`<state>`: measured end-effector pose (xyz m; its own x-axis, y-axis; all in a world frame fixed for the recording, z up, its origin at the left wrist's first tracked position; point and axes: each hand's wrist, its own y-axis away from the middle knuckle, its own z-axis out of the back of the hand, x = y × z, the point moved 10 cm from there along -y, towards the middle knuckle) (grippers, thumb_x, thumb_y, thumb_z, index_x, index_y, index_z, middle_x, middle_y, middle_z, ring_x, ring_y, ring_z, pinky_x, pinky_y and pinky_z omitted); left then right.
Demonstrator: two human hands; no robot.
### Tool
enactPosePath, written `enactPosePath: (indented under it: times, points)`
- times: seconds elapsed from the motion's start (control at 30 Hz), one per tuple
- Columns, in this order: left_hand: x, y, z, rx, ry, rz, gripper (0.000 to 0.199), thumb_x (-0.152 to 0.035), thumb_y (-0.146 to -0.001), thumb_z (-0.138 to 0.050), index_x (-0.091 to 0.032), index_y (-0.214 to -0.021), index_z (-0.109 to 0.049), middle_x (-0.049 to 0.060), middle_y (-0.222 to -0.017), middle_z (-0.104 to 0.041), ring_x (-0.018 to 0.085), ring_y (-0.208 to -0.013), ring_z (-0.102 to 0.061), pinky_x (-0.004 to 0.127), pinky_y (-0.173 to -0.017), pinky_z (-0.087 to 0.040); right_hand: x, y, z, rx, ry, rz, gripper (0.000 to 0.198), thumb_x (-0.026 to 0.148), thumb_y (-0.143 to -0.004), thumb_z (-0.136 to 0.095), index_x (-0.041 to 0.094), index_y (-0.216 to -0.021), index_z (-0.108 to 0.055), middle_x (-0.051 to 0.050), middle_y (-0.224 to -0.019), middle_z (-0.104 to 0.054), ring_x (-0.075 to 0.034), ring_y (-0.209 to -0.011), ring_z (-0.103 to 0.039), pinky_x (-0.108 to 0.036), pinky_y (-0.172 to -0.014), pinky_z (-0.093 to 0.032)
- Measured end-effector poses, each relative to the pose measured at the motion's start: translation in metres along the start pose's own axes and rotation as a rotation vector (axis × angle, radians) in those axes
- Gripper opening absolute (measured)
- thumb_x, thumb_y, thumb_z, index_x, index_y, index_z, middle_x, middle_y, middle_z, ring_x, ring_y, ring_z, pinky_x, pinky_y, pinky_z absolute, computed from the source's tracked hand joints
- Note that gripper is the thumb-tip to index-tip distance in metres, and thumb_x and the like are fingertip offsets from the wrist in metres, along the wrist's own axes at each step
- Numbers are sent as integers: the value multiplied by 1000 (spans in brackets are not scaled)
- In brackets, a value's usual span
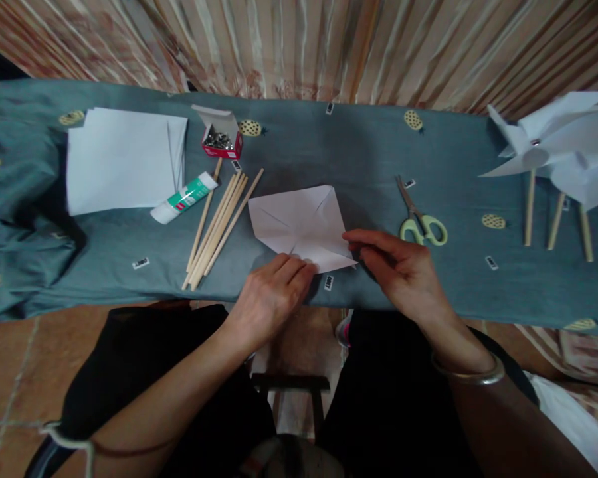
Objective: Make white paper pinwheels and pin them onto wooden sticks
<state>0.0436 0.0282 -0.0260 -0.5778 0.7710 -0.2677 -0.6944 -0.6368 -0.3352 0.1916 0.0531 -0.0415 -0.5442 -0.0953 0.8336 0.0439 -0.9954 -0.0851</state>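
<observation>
A white paper square [299, 222] with slits running in from its corners lies in front of me. My left hand [274, 292] is closed on its near edge, fingertips pressed together on the paper. At the right edge of the sheet is my right hand [403, 269], its index finger stretched out to the paper and its thumb held apart. Near that corner a cut point of paper sticks out. Green-handled scissors [421, 222] lie just beyond the right hand, blades pointing away from me.
Left of the sheet lie several wooden sticks [222, 232], a glue tube [185, 197] and a stack of white paper [124, 159]. Behind them stands an open red box [222, 139] of small metal pieces. Paper pinwheels [533, 156] on sticks occupy the cloth's [453, 279] right end.
</observation>
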Motion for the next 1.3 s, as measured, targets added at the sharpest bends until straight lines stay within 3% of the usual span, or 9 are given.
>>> enactPosePath:
  times: [0.13,0.27,0.43,0.53,0.63,0.77,0.9,1.1,1.3]
  points:
    - [2,-1,-1,29,25,12,17,-14,-94,-52,-10,-106,-62,9,-94,-69,20,-84,-61,31,-71,-55,1,-6,-14,110,-184,9,20,20,-84,-61,26,-100,-73,-3,-116,-72,-20,-110,-67,-38,-94,-55]
    - [2,-2,-1,61,48,18,16,-15,-94,-51,-10,-103,-63,9,-91,-68,20,-82,-61,32,-70,-55,0,-14,-25,163,-201,-10,9,24,-83,-66,24,-88,-74,-5,-113,-73,-22,-110,-67,-39,-92,-55]
    - [3,0,1,25,86,33,19,-14,-96,-48,-10,-112,-56,9,-95,-69,19,-85,-63,31,-75,-56,1,-22,-29,85,-82,46,8,24,-84,-64,22,-86,-72,-6,-114,-71,-23,-109,-66,-42,-93,-54]
    - [5,2,3,5,132,58,28,-13,-97,-45,-11,-124,-48,7,-91,-68,16,-82,-64,28,-74,-56,9,-25,-30,15,60,151,7,25,-84,-64,23,-85,-70,-6,-118,-69,-23,-109,-65,-44,-95,-52]
    - [3,2,0,47,148,32,39,-13,-97,-45,-13,-135,-40,8,-101,-68,17,-87,-64,30,-77,-57,18,-26,-34,-24,180,242,7,24,-84,-62,25,-83,-69,-3,-122,-66,-21,-105,-64,-45,-95,-53]
    - [5,3,0,35,214,38,38,-11,-94,-50,-10,-131,-47,12,-111,-67,20,-96,-62,34,-83,-58,24,-26,-40,-27,301,294,9,20,-85,-60,24,-81,-67,-6,-125,-63,-22,-106,-62,-45,-95,-52]
    - [11,4,-2,-4,279,89,31,-12,-94,-51,-11,-124,-54,12,-109,-68,20,-94,-63,36,-81,-59,27,-25,-44,-23,344,320,8,19,-85,-61,21,-81,-68,-11,-126,-62,-24,-108,-62,-44,-95,-52]
    - [15,5,-4,-29,323,124,27,-11,-93,-51,-11,-120,-57,12,-108,-69,20,-96,-64,37,-82,-60,26,-25,-44,-56,361,309,9,19,-86,-61,26,-80,-65,-3,-129,-60,-22,-110,-61,-44,-96,-53]
    - [10,5,-2,-19,256,86,27,-9,-91,-54,-5,-118,-57,13,-104,-68,21,-93,-63,35,-80,-60,30,-24,-44,-68,334,321,8,16,-84,-63,23,-82,-64,-8,-126,-62,-22,-109,-61,-41,-96,-52]
